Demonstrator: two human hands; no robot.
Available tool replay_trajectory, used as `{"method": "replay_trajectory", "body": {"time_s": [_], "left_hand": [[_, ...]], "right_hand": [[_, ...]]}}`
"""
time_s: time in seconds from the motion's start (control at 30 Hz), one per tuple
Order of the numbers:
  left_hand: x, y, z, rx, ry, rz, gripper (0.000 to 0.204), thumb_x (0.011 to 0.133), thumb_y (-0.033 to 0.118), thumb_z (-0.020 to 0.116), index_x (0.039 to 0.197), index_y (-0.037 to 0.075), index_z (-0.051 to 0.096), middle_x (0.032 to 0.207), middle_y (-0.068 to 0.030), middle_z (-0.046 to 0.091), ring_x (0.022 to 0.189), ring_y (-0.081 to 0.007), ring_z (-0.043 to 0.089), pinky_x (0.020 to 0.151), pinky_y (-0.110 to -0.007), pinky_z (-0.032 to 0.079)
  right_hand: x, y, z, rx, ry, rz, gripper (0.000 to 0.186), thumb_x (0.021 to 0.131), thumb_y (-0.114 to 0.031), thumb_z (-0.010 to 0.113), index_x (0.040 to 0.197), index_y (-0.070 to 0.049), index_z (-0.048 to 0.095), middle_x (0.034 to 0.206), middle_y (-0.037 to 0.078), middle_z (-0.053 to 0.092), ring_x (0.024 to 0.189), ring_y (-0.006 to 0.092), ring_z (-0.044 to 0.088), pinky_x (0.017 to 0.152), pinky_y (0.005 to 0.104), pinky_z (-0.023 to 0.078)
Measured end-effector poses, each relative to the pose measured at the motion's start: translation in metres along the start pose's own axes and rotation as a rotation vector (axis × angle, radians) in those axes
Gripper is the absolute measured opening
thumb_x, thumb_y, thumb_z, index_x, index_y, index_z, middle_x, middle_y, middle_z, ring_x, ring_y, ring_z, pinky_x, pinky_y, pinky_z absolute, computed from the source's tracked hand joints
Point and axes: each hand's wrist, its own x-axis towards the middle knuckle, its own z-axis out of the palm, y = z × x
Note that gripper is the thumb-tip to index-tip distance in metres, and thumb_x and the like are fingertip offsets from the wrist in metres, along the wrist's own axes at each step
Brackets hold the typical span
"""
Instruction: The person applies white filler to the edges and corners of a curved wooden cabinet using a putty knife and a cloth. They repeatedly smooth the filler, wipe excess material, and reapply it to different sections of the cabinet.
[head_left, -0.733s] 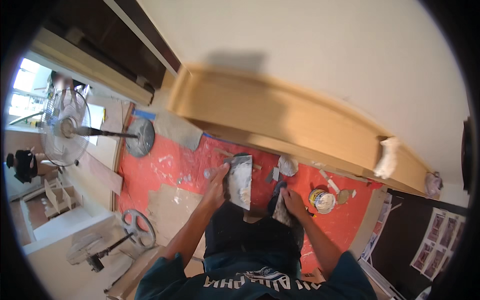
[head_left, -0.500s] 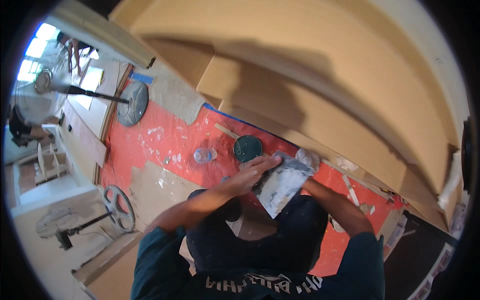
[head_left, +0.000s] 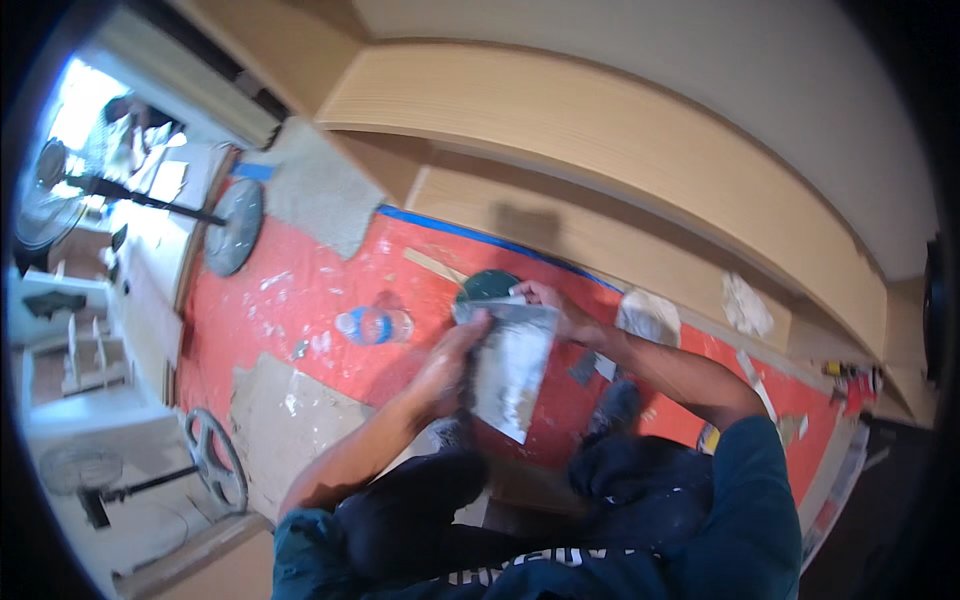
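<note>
Between my hands, over the red floor covering, is a flat grey rectangular sheet (head_left: 512, 375) smeared with white; its exact kind is unclear. My left hand (head_left: 450, 360) is closed on its left edge, thumb near the upper corner. My right hand (head_left: 555, 308) grips its upper right corner. Just beyond the sheet's top edge sits a dark green round tub or lid (head_left: 487, 286), partly covered by it. A clear plastic bottle (head_left: 375, 326) with a blue label lies to the left of my left hand. A thin wooden stick (head_left: 433, 264) lies by the green round thing.
A long pale wooden shelf unit (head_left: 600, 110) runs across the far side, edged below by blue tape (head_left: 470, 235). Crumpled white cloths (head_left: 648, 318) lie right of my hands. Pedestal fans (head_left: 236, 228) stand at left. Another person (head_left: 135, 120) works at far left.
My view has shifted, showing more of the shelf and wall. The sheet is now more upright and nearer the left. My right hand has come from behind the sheet to its top corner.
</note>
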Motion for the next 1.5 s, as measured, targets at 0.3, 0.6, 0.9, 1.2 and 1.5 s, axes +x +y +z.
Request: {"method": "replay_trajectory", "body": {"time_s": [0.3, 0.6, 0.9, 1.2, 1.5], "left_hand": [[-0.001, -0.054, -0.011, -0.157, 0.156, 0.200, 0.049, 0.103, 0.047, 0.044, 0.131, 0.008, 0.054, 0.119, -0.0070, 0.065, 0.104, -0.0213, 0.064, 0.091, -0.038, 0.053], [-0.009, -0.059, -0.001, 0.038, 0.189, 0.298, 0.052, 0.105, 0.046, 0.041, 0.138, 0.006, 0.046, 0.124, -0.0085, 0.056, 0.110, -0.0201, 0.058, 0.092, -0.036, 0.050], [0.004, -0.043, 0.004, -0.265, 0.182, 0.251, 0.046, 0.103, 0.040, 0.047, 0.135, 0.007, 0.050, 0.124, -0.0089, 0.060, 0.113, -0.0243, 0.060, 0.095, -0.041, 0.052], [-0.004, -0.050, 0.020, -0.337, 0.077, 0.171, 0.045, 0.102, 0.038, 0.047, 0.134, 0.006, 0.051, 0.120, -0.0104, 0.065, 0.107, -0.0242, 0.065, 0.092, -0.040, 0.054], [0.000, -0.050, 0.017, -0.298, 0.201, 0.199, 0.036, 0.102, 0.032, 0.054, 0.121, 0.002, 0.059, 0.106, -0.0096, 0.069, 0.089, -0.0202, 0.069, 0.081, -0.036, 0.058]], "right_hand": [[-0.056, -0.069, 0.015, 0.362, 0.464, 0.168, 0.067, 0.084, -0.019, 0.079, 0.137, -0.001, 0.043, 0.102, 0.009, 0.064, 0.077, 0.0129, 0.063, 0.067, 0.0280, 0.057], [-0.076, -0.096, 0.047, 0.384, 0.313, 0.007, 0.066, 0.096, -0.024, 0.066, 0.145, 0.003, 0.031, 0.116, 0.015, 0.062, 0.096, 0.0192, 0.065, 0.077, 0.0331, 0.056], [-0.127, -0.113, 0.046, -0.098, 0.466, -0.295, 0.066, 0.095, -0.020, 0.064, 0.150, -0.007, 0.032, 0.141, 0.012, 0.048, 0.120, 0.0229, 0.053, 0.097, 0.0385, 0.048], [-0.120, -0.099, 0.029, -0.443, 0.458, -0.561, 0.061, 0.087, -0.015, 0.065, 0.143, -0.004, 0.043, 0.140, 0.016, 0.045, 0.134, 0.0334, 0.042, 0.111, 0.0432, 0.036], [-0.123, -0.144, 0.024, -0.574, 0.234, -0.463, 0.044, 0.084, -0.013, 0.061, 0.128, -0.011, 0.063, 0.155, 0.017, 0.034, 0.141, 0.0350, 0.034, 0.114, 0.0486, 0.029]]}}
